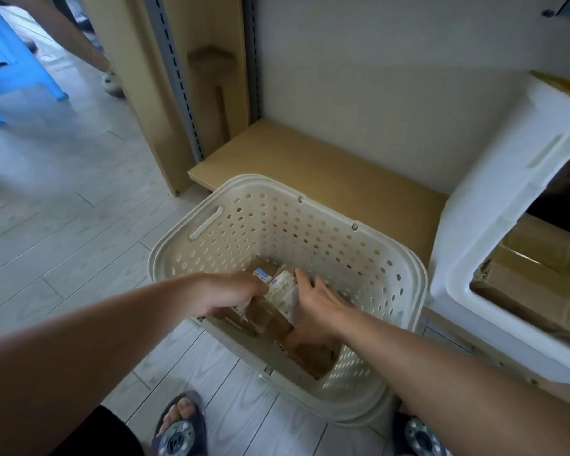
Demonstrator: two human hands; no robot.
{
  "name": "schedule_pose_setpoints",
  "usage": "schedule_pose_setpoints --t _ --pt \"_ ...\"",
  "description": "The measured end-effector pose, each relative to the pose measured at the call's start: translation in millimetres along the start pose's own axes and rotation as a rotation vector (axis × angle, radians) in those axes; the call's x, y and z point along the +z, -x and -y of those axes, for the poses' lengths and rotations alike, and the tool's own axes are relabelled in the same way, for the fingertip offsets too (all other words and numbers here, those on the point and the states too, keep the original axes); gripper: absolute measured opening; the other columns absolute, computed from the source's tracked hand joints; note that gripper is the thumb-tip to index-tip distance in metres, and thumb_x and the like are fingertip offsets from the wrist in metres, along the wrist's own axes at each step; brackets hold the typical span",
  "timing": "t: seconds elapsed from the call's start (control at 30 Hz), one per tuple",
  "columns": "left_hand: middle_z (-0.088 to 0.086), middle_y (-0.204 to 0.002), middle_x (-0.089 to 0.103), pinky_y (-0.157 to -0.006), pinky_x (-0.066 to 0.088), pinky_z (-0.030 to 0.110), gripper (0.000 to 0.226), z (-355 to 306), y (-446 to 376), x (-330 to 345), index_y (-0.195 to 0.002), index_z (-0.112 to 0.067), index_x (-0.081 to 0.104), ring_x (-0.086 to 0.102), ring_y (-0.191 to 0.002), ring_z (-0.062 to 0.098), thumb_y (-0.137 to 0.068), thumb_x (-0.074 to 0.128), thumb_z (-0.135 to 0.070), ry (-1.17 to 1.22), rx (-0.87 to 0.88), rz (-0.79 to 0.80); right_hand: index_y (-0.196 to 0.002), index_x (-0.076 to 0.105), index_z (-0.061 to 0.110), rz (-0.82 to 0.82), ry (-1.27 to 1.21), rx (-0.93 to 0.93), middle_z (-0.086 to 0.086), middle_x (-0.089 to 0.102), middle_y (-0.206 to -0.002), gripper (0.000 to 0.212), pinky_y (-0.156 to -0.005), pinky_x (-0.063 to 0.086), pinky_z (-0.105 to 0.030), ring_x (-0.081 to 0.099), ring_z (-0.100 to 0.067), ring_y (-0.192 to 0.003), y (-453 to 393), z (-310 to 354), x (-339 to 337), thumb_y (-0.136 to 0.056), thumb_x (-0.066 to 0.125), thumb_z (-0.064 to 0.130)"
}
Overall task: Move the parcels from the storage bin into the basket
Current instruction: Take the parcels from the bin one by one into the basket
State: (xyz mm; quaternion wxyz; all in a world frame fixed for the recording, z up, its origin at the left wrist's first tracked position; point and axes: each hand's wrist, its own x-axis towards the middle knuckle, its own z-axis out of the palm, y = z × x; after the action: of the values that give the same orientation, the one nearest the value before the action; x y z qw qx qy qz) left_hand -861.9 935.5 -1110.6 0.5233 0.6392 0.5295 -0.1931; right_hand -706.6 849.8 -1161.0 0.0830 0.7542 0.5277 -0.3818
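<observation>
Both hands inside perforated basket [343,245]: left hand [231,291] and right hand [313,311] fingers clasp labelled cardboard parcel [277,307] between them, long axis running away from me. Remaining parcels [540,284] sit in white storage bin [494,205], nearer right fingers, I judge.

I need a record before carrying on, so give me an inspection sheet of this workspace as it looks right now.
Surface: pale plank floor; low wooden shelf behind the basket.
Job's things: perforated cream basket on the floor; cardboard parcel with a white label, held inside it; more brown parcels beneath. White storage bin at the right, open, with cardboard parcels still inside.
Clutter: blue plastic stool far left.
Grippers: left hand and right hand both grip the labelled parcel, one on each side.
Cables: nothing seen.
Surroundings: white wall, slotted shelf uprights, another person's leg top left; the wearer's sandalled feet at the bottom.
</observation>
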Motion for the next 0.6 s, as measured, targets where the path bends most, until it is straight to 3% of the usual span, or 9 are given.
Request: schedule_pose_setpoints --t 0.07,0.13,0.2,0.27,0.33,0.4,0.43,0.53,0.6 --pt "0.008 -0.142 0.054 -0.097 0.046 0.035 0.029 4.3 -11.6 2.9 -0.13 -0.022 0.056 0.056 -0.113 0.019 -0.108 0.037 -0.021 -0.204 0.021 0.027 -0.157 -0.023 0.033 0.055 0.045 0.042 -0.003 -0.013 -0.169 0.148 -0.118 0.03 -0.064 0.012 -0.039 -0.155 -8.4 -1.3 9.3 -0.065 0.092 0.045" --pt "0.007 -0.16 0.038 -0.115 0.036 0.038 0.044 6.7 -19.4 4.2 -0.151 -0.019 0.043 0.043 -0.141 0.024 -0.108 0.034 -0.015 -0.427 -0.009 0.048 -0.157 -0.022 0.034 0.068 0.116 0.057 -0.002 -0.006 -0.169 0.147 -0.114 0.035 -0.065 0.023 -0.038 -0.152 -15.3 -1.3 18.9 -0.065 0.092 0.048" --pt "0.007 -0.164 0.032 -0.115 0.033 0.034 0.049 9.1 -25.9 2.4 -0.157 -0.016 0.033 0.036 -0.147 0.025 -0.108 0.031 -0.013 -0.581 -0.041 0.058 -0.159 -0.018 0.031 0.083 0.18 0.052 -0.005 0.004 -0.168 0.142 -0.113 0.033 -0.069 0.024 -0.037 -0.151 -20.8 -2.9 27.7 -0.068 0.089 0.052" --pt "0.01 -0.162 0.035 -0.112 0.036 0.033 0.048 10.8 -31.6 -1.0 -0.156 -0.012 0.036 0.041 -0.143 0.025 -0.108 0.033 -0.013 -0.68 -0.041 0.087 -0.16 -0.016 0.027 0.104 0.219 0.032 -0.01 0.008 -0.166 0.139 -0.112 0.029 -0.072 0.021 -0.037 -0.151 -27.6 -8.2 37.4 -0.071 0.086 0.054" --pt "0.014 -0.155 0.044 -0.101 0.043 0.032 0.044 12.3 -41.0 -5.1 -0.15 -0.008 0.044 0.052 -0.127 0.024 -0.107 0.041 -0.017 -0.705 -0.005 0.091 -0.16 -0.016 0.026 0.104 0.246 0.019 -0.014 0.012 -0.163 0.137 -0.111 0.032 -0.071 0.022 -0.039 -0.149 -36.2 -14.4 47.6 -0.071 0.085 0.056" --pt "0.016 -0.152 0.047 -0.084 0.045 0.026 0.043 12.7 -47.3 -6.6 -0.148 -0.006 0.046 0.052 -0.106 0.02 -0.107 0.04 -0.017 -0.692 -0.017 0.08 -0.16 -0.015 0.026 0.087 0.268 0.018 -0.015 0.018 -0.16 0.135 -0.109 0.034 -0.072 0.025 -0.04 -0.146 -43.9 -16.9 58.3 -0.073 0.084 0.056" --pt "0.016 -0.153 0.047 -0.083 0.047 0.026 0.043 13.2 -49.8 -6.4 -0.148 -0.006 0.045 0.051 -0.103 0.019 -0.107 0.037 -0.016 -0.689 -0.032 0.075 -0.16 -0.014 0.027 0.07 0.281 0.018 -0.016 0.021 -0.158 0.133 -0.106 0.035 -0.074 0.028 -0.039 -0.144 -47.0 -16.6 62.8 -0.073 0.083 0.055" --pt "0.014 -0.156 0.044 -0.103 0.047 0.032 0.046 11.6 -53.8 -4.4 -0.151 -0.008 0.041 0.056 -0.123 0.022 -0.107 0.034 -0.018 -0.732 -0.052 0.068 -0.161 -0.011 0.028 0.041 0.317 0.013 -0.016 0.027 -0.153 0.13 -0.1 0.037 -0.076 0.033 -0.039 -0.14 -54.2 -13.4 73.7 -0.075 0.083 0.055" --pt "0.011 -0.161 0.036 -0.109 0.044 0.034 0.051 9.6 -53.9 -6.3 -0.157 -0.014 0.032 0.05 -0.136 0.026 -0.108 0.038 -0.027 -0.765 -0.034 0.094 -0.161 -0.006 0.024 0.025 0.339 0.02 -0.018 0.027 -0.152 0.126 -0.1 0.037 -0.078 0.034 -0.04 -0.139 -61.4 -10.8 81.8 -0.077 0.082 0.053"
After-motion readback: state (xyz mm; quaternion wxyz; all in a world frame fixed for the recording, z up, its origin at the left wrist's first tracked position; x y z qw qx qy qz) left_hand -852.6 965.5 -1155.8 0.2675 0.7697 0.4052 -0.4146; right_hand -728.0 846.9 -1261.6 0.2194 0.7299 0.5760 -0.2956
